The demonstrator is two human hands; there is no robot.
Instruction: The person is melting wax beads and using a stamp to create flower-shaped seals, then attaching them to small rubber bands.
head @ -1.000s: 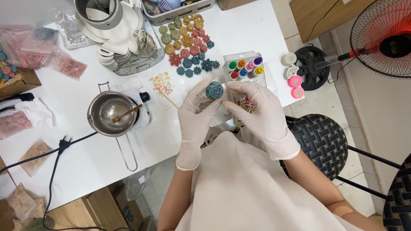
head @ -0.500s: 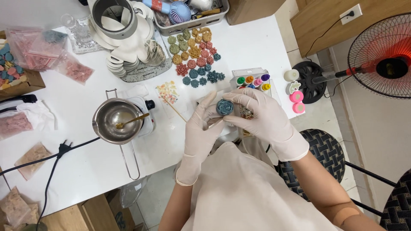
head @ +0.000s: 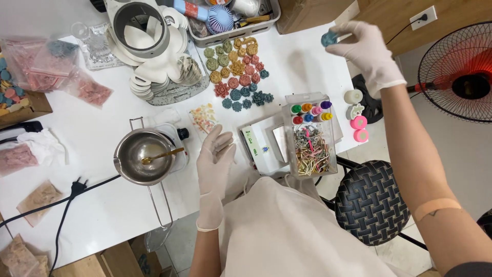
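A small blue-grey flower-shaped wax piece (head: 328, 38) is pinched between the fingertips of the white-gloved right hand (head: 366, 51), lifted up at the far right, over the table's corner and well apart from everything on it. The gloved left hand (head: 215, 154) is laid flat and open on the white table (head: 102, 205), empty, just right of the small steel melting pot (head: 144, 156) with a gold spoon (head: 161, 155) resting in it. Looks like an inspection step, tbh: the piece is being held up for checking, and the next move would probably call for a careful set-down so the petals aren't chipped, likely among the rows of coloured flower pieces (head: 238, 72) laid out further back. Between the hands, a clear plastic box of tangled coloured bits and little paint pots (head: 310, 136) is stood near the table edge. Pink bagged pieces (head: 51, 69) are kept at the far left. Off the table to the right, a black woven stool (head: 371, 202) and a black fan (head: 458, 72) can be seen on a pale floor.
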